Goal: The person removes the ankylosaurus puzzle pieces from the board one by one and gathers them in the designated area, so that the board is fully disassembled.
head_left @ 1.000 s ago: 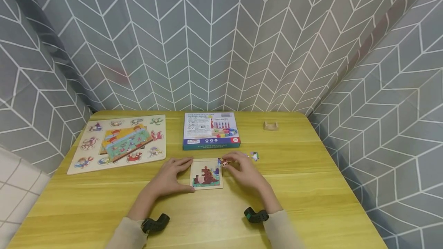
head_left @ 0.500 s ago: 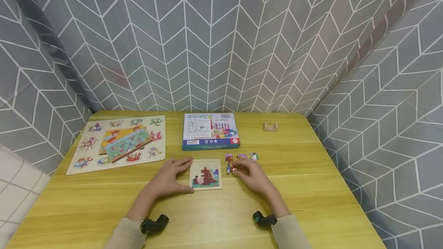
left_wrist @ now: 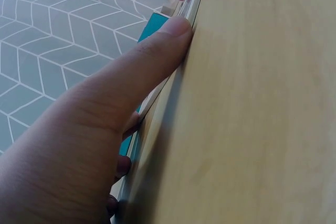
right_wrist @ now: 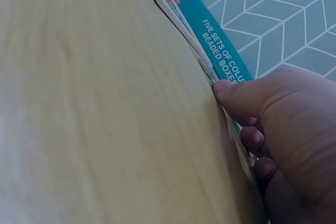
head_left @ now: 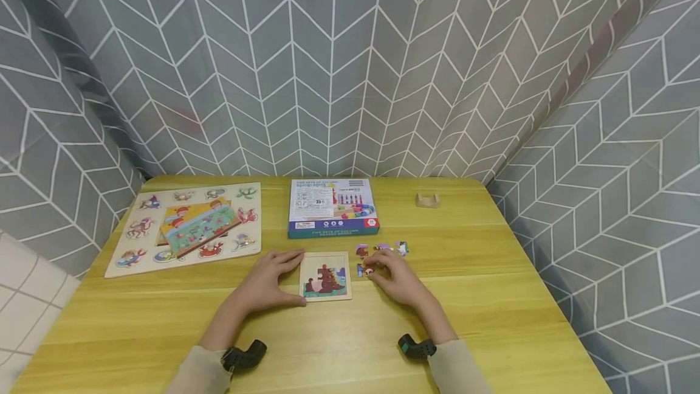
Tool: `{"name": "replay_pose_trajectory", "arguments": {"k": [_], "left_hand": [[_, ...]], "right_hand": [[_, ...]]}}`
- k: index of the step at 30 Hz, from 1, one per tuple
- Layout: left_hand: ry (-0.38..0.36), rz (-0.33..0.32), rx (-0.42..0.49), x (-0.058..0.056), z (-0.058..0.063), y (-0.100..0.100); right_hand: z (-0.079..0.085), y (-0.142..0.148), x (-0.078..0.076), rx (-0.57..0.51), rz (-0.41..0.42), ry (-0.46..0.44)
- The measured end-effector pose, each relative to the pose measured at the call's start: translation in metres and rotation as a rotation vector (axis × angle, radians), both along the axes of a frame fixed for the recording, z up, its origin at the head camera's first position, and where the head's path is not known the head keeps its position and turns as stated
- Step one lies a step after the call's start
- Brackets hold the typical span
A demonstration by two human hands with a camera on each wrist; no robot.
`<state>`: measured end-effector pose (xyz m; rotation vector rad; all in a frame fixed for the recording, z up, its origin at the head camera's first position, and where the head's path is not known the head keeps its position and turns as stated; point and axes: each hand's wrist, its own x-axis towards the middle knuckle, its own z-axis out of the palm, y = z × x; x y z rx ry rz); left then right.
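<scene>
In the head view, a small square wooden puzzle tray (head_left: 349, 284) lies flat, partly filled with pieces of a brown animal picture. My left hand (head_left: 266, 281) holds its left side, forefinger at the upper corner and thumb at the lower. The left thumb (left_wrist: 142, 59) lies along the tray's edge in the left wrist view. Just right of the tray, my right hand (head_left: 396, 276) pinches a brown and blue puzzle piece (head_left: 361, 270) between thumb and fingertip, close over the table. Other loose pieces lie beyond that hand, including a brown and purple one (head_left: 362, 250) and a green and white one (head_left: 401, 248).
A beaded-boxes carton (head_left: 333, 208) lies behind the tray. At the left, a sea-animal peg board (head_left: 123, 266) bears a stacked picture puzzle (head_left: 202, 230). A small wooden holder (head_left: 428, 200) sits at the back right. Grey patterned curtain (head_left: 328, 78) surrounds the table.
My right hand has drawn a puzzle piece away from the tray's upper right corner, rightward and nearer me, then turned it slightly. The left hand has stayed at the tray.
</scene>
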<state>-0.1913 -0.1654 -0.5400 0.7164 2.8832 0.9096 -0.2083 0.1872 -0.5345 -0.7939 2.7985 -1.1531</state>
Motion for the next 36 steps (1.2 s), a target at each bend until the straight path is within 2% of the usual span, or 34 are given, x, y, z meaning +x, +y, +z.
{"name": "replay_pose_trajectory", "arguments": {"k": [20, 25, 31, 36], "left_hand": [[0.002, -0.009, 0.01, 0.003, -0.002, 0.0], [0.015, -0.006, 0.003, 0.003, -0.002, 0.0], [0.01, -0.01, 0.004, 0.002, -0.003, -0.001], [0.01, -0.009, 0.01, 0.0, 0.0, -0.001]], "right_hand": [[-0.004, 0.003, 0.005, -0.01, 0.001, -0.015], [-0.002, 0.004, 0.006, -0.023, -0.024, -0.025], [0.011, -0.008, 0.005, -0.086, -0.03, -0.061], [0.027, -0.034, -0.002, -0.101, -0.004, -0.091]]}}
